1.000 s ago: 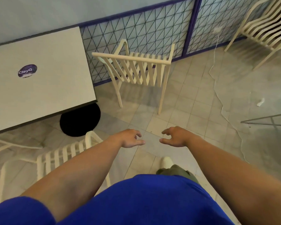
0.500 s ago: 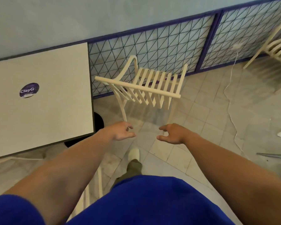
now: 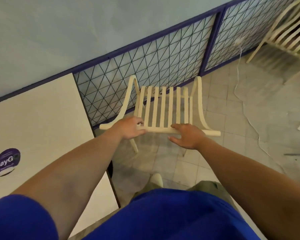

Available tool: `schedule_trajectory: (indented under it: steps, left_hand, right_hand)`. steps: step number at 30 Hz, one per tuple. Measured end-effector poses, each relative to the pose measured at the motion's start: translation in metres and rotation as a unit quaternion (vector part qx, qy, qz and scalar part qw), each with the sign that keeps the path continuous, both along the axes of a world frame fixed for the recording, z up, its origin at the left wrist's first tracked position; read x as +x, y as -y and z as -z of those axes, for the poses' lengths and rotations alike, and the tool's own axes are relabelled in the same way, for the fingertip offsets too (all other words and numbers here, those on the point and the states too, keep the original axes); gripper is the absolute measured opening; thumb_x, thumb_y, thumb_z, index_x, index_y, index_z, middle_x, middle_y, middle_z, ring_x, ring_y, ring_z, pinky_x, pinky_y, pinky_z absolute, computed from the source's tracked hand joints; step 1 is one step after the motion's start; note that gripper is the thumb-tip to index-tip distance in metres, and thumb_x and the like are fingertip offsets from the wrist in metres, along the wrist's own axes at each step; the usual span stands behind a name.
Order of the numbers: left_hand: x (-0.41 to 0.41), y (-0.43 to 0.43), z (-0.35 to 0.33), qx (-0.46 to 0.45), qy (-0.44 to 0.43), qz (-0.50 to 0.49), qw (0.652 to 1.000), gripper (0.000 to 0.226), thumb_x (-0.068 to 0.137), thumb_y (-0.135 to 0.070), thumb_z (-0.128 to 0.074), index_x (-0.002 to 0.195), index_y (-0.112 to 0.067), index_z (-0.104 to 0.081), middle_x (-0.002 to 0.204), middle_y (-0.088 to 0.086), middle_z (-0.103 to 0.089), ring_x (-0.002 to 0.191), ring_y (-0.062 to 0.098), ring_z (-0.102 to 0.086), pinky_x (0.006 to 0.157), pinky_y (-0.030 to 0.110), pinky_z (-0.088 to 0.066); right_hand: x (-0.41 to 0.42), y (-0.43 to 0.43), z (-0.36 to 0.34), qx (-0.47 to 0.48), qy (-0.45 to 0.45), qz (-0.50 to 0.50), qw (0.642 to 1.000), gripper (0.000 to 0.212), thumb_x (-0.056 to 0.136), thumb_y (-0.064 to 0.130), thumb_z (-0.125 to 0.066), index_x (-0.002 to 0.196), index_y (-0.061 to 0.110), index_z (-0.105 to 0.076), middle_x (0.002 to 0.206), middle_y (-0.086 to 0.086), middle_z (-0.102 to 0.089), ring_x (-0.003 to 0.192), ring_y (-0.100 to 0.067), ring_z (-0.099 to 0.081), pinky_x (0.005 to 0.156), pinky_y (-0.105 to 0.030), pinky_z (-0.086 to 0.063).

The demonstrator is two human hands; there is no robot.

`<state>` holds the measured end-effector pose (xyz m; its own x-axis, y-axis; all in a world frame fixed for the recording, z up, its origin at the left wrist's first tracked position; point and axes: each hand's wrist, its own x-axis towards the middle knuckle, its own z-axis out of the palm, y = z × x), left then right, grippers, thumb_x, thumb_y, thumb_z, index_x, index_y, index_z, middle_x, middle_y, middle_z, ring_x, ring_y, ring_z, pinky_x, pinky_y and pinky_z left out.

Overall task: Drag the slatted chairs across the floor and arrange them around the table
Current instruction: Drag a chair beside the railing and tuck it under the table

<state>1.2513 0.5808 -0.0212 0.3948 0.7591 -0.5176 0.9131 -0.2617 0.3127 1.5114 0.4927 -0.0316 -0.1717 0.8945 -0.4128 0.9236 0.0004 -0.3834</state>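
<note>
We stretch both bare arms forward to the top rail [image 3: 160, 130] of the slatted chair [image 3: 163, 106], our left hand [image 3: 129, 128] curled round it, our right hand [image 3: 189, 135] beside, fingers straight across it, thumb spread beneath.

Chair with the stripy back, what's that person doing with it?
A person stands behind the slatted chair, which faces the mesh fence. Their left hand curls round its top rail, and the right hand lies over the rail with the thumb spread underneath. The chair stands on the tiled floor just beside the table, not yet pulled in. A second chair waits at the far right.
</note>
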Motion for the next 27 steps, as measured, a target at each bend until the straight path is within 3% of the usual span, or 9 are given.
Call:
schedule_trajectory:
  steps: [5,10,12,16,19,24,27]
  left_hand:
    - [-0.010,-0.033,0.023,-0.067,-0.051,0.031,0.996,0.065,0.088,-0.059,-0.066,0.143,-0.028,-0.051,0.143,0.002,-0.054,0.124,0.026,-0.055,0.104,0.041,-0.045]
    - [-0.015,-0.045,0.051,-0.119,-0.094,0.079,0.985,0.062,0.081,-0.061,-0.069,0.135,-0.035,-0.055,0.120,-0.004,-0.063,0.101,0.019,-0.061,0.093,0.042,-0.051]
    - [-0.013,-0.049,0.058,-0.127,-0.099,0.082,0.984,0.062,0.081,-0.061,-0.070,0.136,-0.038,-0.054,0.121,-0.005,-0.063,0.102,0.018,-0.060,0.092,0.042,-0.051]
    - [-0.009,-0.059,0.066,-0.143,-0.098,0.085,0.981,0.068,0.085,-0.045,-0.071,0.148,-0.043,-0.043,0.138,-0.004,-0.057,0.115,0.021,-0.058,0.096,0.040,-0.048]
    - [-0.007,-0.062,0.075,-0.162,-0.105,0.100,0.976,0.071,0.087,-0.033,-0.068,0.149,-0.052,-0.037,0.143,-0.003,-0.054,0.115,0.021,-0.057,0.097,0.040,-0.049]
    - [-0.002,-0.060,0.077,-0.149,-0.142,0.109,0.972,0.082,0.093,-0.007,-0.054,0.146,-0.065,-0.028,0.134,-0.001,-0.054,0.087,0.016,-0.056,0.088,0.041,-0.054]
    - [0.000,-0.060,0.074,-0.147,-0.143,0.118,0.971,0.085,0.095,-0.001,-0.051,0.149,-0.062,-0.027,0.135,0.003,-0.052,0.083,0.016,-0.053,0.082,0.036,-0.052]
  right_hand:
    - [-0.004,-0.026,0.015,-0.074,0.029,0.004,0.997,0.067,0.094,0.059,-0.053,0.149,0.024,-0.042,0.145,-0.003,-0.054,0.129,-0.025,-0.052,0.107,-0.042,-0.043]
    - [0.001,-0.043,0.034,-0.129,0.073,-0.014,0.989,0.071,0.092,0.063,-0.054,0.153,0.030,-0.035,0.146,-0.004,-0.051,0.129,-0.025,-0.051,0.105,-0.040,-0.042]
    - [0.003,-0.050,0.042,-0.148,0.083,-0.020,0.985,0.071,0.091,0.062,-0.055,0.152,0.031,-0.035,0.142,-0.005,-0.053,0.124,-0.025,-0.054,0.102,-0.040,-0.044]
    - [0.008,-0.060,0.052,-0.162,0.097,-0.032,0.981,0.063,0.091,0.050,-0.061,0.149,0.035,-0.040,0.134,-0.002,-0.059,0.115,-0.023,-0.059,0.098,-0.040,-0.048]
    - [0.014,-0.063,0.053,-0.177,0.097,-0.035,0.979,0.058,0.092,0.034,-0.062,0.147,0.039,-0.043,0.129,0.001,-0.061,0.111,-0.022,-0.061,0.095,-0.038,-0.049]
    - [0.020,-0.063,0.059,-0.186,0.094,-0.028,0.978,0.073,0.090,0.016,-0.060,0.151,0.046,-0.033,0.130,-0.002,-0.058,0.109,-0.024,-0.061,0.094,-0.039,-0.051]
    - [0.020,-0.065,0.062,-0.189,0.088,-0.042,0.977,0.076,0.090,0.011,-0.058,0.151,0.048,-0.032,0.124,-0.003,-0.057,0.102,-0.023,-0.060,0.088,-0.037,-0.052]
